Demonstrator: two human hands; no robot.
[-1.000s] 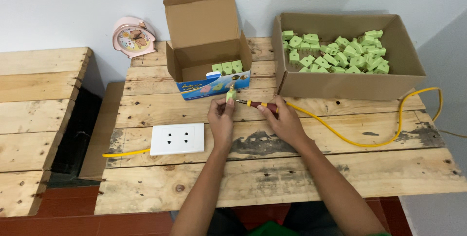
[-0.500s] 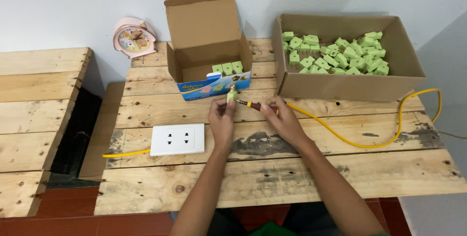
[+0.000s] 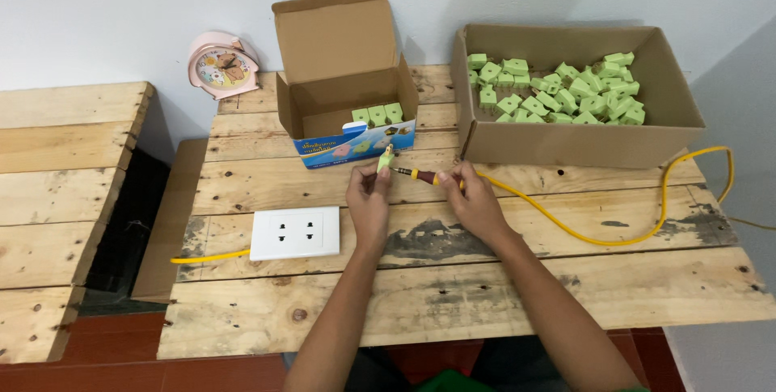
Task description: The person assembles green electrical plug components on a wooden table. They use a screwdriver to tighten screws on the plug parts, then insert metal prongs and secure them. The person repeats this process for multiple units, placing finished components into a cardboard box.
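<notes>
1. Head view, looking down at two bare hands over a wooden table; the left hand pinches a small green plug between thumb and fingertips, fingers closed on it, the plug raised just above the hand.
2. Right hand is closed around the handle of a screwdriver, red and yellow; its tip points left and meets the green plug, though how it seats there is too small to tell.
3. Both hands hover near the middle of the table, just in front of a small open box; its lid stands upright, its front panel is blue, and a few green plugs sit in a row inside.
4. Behind and to the right stands a big box, open, brown cardboard, holding a loose heap of many green plugs.
5. A yellow cable runs from near the right hand across the table, loops up at the right edge beside the big box.
6. Left of the left hand lies a white socket plate, flat on the planks, with a short yellow wire coming out of its left side.
7. At the back left, against the white wall, a pink clock stands; a second wooden surface sits further left, apart from the table.
</notes>
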